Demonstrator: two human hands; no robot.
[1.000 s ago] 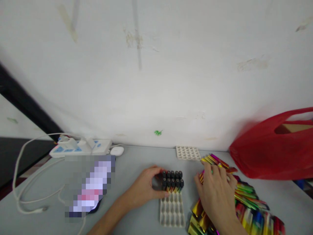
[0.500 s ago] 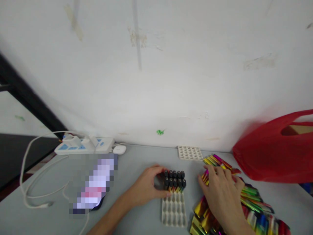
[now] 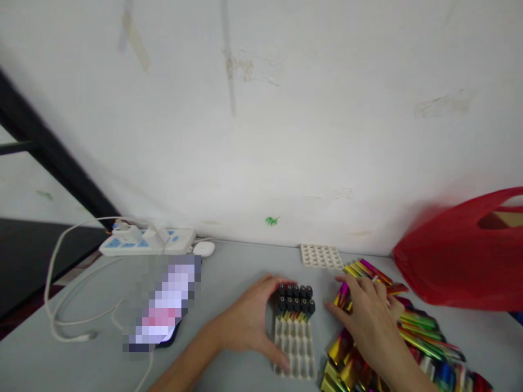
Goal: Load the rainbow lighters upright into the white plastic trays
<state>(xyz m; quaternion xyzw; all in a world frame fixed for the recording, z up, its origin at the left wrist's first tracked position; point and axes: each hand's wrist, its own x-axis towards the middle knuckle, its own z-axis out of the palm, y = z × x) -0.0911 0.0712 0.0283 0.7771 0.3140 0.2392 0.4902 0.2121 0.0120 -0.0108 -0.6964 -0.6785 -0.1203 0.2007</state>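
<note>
A cream plastic tray with rows of pockets lies on the grey table. Two rows of slim, shiny pieces with black tops stand upright in its far end; they look like lighters. My left hand curves around the tray's left side, thumb and fingers wide apart. Its thumb lies over the near left edge, and its fingertips are beside the far row of black tops. My right hand is over a pile of shiny metallic-coloured pieces, fingers spread, close to a magenta and gold one. Whatever lies under the palm is hidden.
A second cream tray lies by the wall. A red plastic bag stands at the right. On the left are a white power strip, a white case, looping white cables and a phone with a blurred screen.
My left hand has opened wider, its thumb sliding toward the tray's near end. My right hand's fingers have shifted slightly over the pile. The whole view has moved a little.
</note>
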